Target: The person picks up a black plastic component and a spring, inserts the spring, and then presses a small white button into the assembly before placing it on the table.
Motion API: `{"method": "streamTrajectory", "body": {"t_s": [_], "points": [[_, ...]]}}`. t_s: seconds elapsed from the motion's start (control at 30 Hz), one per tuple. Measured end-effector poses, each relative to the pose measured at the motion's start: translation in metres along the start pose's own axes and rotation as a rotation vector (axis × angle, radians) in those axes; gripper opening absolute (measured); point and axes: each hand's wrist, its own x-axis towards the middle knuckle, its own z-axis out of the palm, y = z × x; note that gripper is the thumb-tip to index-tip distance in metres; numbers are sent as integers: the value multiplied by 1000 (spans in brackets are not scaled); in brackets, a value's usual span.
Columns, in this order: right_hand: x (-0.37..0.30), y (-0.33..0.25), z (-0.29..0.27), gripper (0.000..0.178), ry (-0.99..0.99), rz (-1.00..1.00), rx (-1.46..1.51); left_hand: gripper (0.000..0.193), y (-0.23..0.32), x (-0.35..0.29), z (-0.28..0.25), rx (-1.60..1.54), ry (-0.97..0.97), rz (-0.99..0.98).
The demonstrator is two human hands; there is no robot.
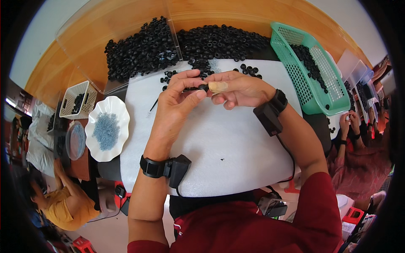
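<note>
Head view: both hands [175, 99] [244, 89] pinch a small black part [203, 87] above a white sheet [219, 143]; fingertips closed.

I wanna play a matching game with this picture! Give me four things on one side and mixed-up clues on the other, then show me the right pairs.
Things:
1. Wavy-edged dish
2. Big basket
3. Small black part
4. Large bin

Clues:
A. Between the left hand and right hand
B. See-through
C. Holds blue-grey bits
D. Pale green, on the right side

Right pairs: 1-C, 2-D, 3-A, 4-B
</note>
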Motion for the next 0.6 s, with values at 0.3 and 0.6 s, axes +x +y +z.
{"method": "streamTrajectory", "body": {"t_s": [0.3,0.6], "points": [[6,11,10,23,-195,-110,237,20,2,3,-5,-36,-58,78],[9,12,26,20,-152,-166,340,19,3,3,-9,-76,-85,100]]}}
